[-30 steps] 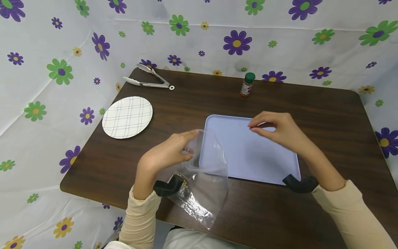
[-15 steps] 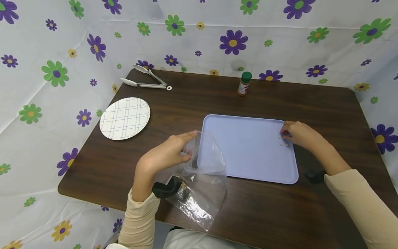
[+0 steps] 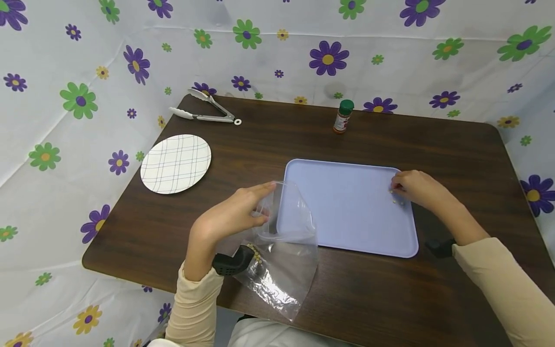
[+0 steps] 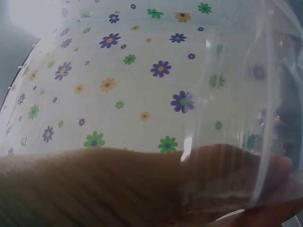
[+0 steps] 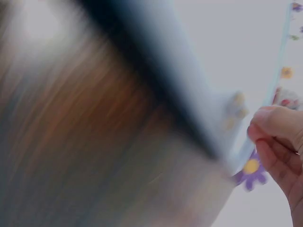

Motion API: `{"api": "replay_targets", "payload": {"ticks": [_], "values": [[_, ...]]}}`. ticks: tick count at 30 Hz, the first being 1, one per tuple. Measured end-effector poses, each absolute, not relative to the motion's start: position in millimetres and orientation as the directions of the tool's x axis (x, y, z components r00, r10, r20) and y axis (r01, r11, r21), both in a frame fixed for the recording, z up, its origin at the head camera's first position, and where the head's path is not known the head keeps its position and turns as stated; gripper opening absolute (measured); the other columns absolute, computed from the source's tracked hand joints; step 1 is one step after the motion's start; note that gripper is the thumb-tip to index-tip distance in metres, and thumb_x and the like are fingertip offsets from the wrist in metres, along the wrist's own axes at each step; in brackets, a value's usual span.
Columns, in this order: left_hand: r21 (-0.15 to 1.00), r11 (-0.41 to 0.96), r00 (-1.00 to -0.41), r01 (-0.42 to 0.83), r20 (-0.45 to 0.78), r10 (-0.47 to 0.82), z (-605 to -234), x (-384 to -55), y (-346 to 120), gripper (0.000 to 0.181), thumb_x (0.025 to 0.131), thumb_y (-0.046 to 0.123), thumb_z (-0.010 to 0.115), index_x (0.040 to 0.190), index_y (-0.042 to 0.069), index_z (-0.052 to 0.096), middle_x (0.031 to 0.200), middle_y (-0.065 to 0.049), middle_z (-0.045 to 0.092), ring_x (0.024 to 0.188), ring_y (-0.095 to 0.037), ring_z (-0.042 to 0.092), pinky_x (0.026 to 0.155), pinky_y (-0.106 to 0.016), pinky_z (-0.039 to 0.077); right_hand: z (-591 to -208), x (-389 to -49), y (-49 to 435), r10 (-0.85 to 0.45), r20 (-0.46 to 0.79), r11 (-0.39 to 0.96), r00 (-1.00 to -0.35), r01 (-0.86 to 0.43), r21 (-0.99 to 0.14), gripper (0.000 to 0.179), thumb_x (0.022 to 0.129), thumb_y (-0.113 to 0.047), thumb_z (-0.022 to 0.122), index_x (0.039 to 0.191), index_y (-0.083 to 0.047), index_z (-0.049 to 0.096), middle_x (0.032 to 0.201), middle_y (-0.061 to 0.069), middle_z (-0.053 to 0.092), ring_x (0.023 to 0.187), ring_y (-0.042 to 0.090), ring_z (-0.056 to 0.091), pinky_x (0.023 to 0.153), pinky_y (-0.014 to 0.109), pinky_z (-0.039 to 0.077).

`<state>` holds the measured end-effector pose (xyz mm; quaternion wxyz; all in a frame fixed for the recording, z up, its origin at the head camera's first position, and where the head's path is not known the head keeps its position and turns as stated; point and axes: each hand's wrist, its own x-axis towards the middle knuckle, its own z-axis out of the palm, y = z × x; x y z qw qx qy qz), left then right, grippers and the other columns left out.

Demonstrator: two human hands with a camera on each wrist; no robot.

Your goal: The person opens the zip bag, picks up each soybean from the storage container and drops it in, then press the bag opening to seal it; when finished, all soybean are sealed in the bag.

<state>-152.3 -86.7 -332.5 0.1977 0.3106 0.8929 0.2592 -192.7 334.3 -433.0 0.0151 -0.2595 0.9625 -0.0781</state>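
Head view: clear bag hanging off the near table edge just left of the tray, mouth pinched open by left hand, a few beans inside. Right hand at the tray's far right corner, fingers curled over loose beans; grip impossible to tell. Farther back: plate, tongs, spice jar.

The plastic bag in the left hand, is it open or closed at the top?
Open. The left hand pinches one edge of the plastic bag, and its mouth gapes wide over the near-left corner of the tray.
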Motion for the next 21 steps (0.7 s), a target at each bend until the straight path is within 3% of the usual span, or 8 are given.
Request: {"api": "replay_targets", "payload": {"ticks": [4,8,14,17,21], "values": [[0.601,0.666,-0.722,0.443,-0.201,0.662,-330,-152,-85,0.068,0.081,0.0,0.063,0.142,-0.003,0.031,0.145,-0.016,0.038,0.085,-0.008,0.063,0.073,-0.021,0.047,-415,-188,304,-0.498,0.148,0.795,-0.854,-0.518,-0.315,0.012,0.071,0.005,0.072,0.081,-0.002,0.069,0.08,0.01,0.069,0.072,0.02,0.064,0.068,0.038,0.055],[0.613,0.658,-0.712,0.437,-0.212,0.67,-328,-153,-81,0.069,0.082,0.0,0.062,0.142,-0.002,0.03,0.148,-0.016,0.034,0.09,-0.009,0.065,0.074,-0.021,0.048,-381,-177,252,-0.516,0.295,0.682,-0.804,-0.594,-0.426,0.018,0.071,0.003,0.074,0.085,-0.005,0.068,0.084,0.006,0.071,0.077,0.019,0.066,0.069,0.037,0.055],[0.603,0.663,-0.721,0.444,-0.198,0.664,-324,-152,-81,0.069,0.082,0.003,0.064,0.142,0.0,0.031,0.144,-0.014,0.04,0.089,-0.009,0.064,0.077,-0.023,0.048,-342,-164,163,-0.659,0.511,0.416,-0.553,-0.833,-0.366,0.015,0.07,0.001,0.075,0.082,-0.005,0.069,0.085,0.004,0.07,0.081,0.016,0.067,0.069,0.025,0.055],[0.595,0.671,-0.727,0.442,-0.199,0.657,-324,-150,-84,0.069,0.082,0.005,0.064,0.142,0.0,0.032,0.144,-0.013,0.04,0.09,-0.01,0.062,0.076,-0.024,0.047,-337,-159,130,-0.763,0.478,0.332,-0.436,-0.898,-0.289,0.01,0.075,-0.001,0.073,0.083,-0.005,0.069,0.084,0.003,0.068,0.08,0.013,0.066,0.071,0.02,0.053],[0.578,0.685,-0.736,0.444,-0.201,0.647,-324,-147,-89,0.068,0.082,0.007,0.065,0.142,0.0,0.033,0.146,-0.013,0.037,0.086,-0.014,0.055,0.072,-0.024,0.044,-340,-155,105,-0.878,0.304,0.312,-0.369,-0.924,-0.221,0.005,0.08,-0.004,0.068,0.083,-0.008,0.069,0.082,0.0,0.066,0.075,0.009,0.065,0.067,0.013,0.05]]}}
